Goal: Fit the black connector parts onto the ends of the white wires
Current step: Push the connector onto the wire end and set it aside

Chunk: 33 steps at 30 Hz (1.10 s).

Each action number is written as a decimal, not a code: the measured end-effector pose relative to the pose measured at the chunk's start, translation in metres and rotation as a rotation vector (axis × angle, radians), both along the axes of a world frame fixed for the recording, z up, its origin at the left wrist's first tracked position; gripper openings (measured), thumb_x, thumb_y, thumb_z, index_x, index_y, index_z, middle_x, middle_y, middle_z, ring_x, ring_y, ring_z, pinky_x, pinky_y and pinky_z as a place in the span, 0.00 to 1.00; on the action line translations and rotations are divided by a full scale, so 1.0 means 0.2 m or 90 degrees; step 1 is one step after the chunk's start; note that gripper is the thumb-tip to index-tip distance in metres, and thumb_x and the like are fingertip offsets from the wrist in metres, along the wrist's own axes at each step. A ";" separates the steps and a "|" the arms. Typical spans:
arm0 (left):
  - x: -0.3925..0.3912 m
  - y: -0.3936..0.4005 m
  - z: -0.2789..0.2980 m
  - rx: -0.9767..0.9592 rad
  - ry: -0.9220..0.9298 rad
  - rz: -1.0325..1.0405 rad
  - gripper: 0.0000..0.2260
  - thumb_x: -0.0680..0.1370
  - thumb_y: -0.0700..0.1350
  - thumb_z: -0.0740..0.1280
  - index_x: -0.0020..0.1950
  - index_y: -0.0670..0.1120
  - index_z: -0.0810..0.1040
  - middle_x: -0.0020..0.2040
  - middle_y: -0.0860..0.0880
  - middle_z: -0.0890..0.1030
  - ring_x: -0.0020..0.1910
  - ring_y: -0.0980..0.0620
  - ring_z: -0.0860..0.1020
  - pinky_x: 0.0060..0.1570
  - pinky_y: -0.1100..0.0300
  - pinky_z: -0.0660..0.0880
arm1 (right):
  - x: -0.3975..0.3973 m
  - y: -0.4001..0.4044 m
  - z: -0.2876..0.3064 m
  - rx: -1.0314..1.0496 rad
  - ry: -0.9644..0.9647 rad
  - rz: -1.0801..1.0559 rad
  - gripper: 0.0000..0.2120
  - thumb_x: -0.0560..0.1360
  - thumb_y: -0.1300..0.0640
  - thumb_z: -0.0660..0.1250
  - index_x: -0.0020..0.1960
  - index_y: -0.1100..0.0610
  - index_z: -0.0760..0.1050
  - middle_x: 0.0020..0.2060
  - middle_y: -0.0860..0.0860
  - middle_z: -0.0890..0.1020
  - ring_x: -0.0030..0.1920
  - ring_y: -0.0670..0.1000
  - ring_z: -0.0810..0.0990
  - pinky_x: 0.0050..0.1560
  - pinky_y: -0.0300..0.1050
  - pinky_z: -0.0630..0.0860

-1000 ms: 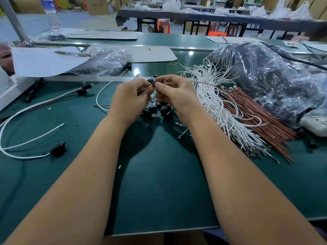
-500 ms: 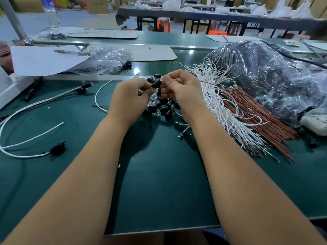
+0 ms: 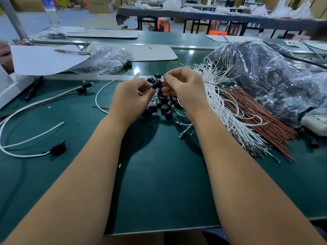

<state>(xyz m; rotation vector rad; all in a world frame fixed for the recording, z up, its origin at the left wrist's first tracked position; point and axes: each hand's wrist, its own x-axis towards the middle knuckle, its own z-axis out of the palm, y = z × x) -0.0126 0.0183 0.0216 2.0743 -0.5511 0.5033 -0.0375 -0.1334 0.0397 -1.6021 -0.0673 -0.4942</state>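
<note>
Black connector part (image 3: 156, 84) is held up between the two hands, above the green bench (image 3: 159, 183) and just over a loose heap of further connector parts (image 3: 163, 105). It is pinched by the right hand (image 3: 185, 89) between thumb and curled fingers, while a wire end is pinched by the left hand (image 3: 131, 96) and presented at the part's left face. The part's long axis is seen to run roughly left to right, tilted slightly up toward the right, so the wire is judged to enter along that line from the left. Both hands are almost touching at the part; neither is clearly nearer. Whether the terminal is already seated cannot be told.

One part is held. In the heap, about a dozen pieces can be made out, though an exact count cannot be given. A dense bundle of white wires (image 3: 228, 110), too many to count, is laid to the right, with a bundle of brown wires (image 3: 256, 110) beside it. Two finished white leads with black ends (image 3: 58, 147) are seen at the left.
</note>
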 end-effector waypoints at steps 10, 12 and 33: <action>-0.01 -0.02 0.01 -0.117 0.127 -0.063 0.04 0.75 0.39 0.72 0.40 0.45 0.82 0.33 0.47 0.80 0.30 0.55 0.74 0.39 0.58 0.75 | 0.02 0.01 -0.02 -0.002 -0.001 -0.013 0.09 0.78 0.67 0.64 0.41 0.58 0.75 0.32 0.52 0.79 0.31 0.45 0.79 0.34 0.38 0.78; -0.01 -0.02 0.02 -0.140 0.140 -0.082 0.05 0.75 0.38 0.72 0.40 0.46 0.81 0.31 0.48 0.78 0.30 0.55 0.73 0.38 0.61 0.72 | 0.02 0.02 -0.02 -0.015 0.004 -0.009 0.08 0.78 0.66 0.65 0.41 0.57 0.76 0.32 0.50 0.79 0.31 0.45 0.78 0.36 0.37 0.78; -0.01 -0.02 0.01 -0.172 0.136 -0.089 0.05 0.76 0.36 0.69 0.41 0.42 0.78 0.31 0.44 0.76 0.31 0.50 0.71 0.35 0.53 0.72 | 0.00 0.06 -0.03 -0.211 -0.034 -0.101 0.01 0.71 0.64 0.72 0.43 0.63 0.81 0.36 0.54 0.83 0.39 0.54 0.82 0.46 0.51 0.79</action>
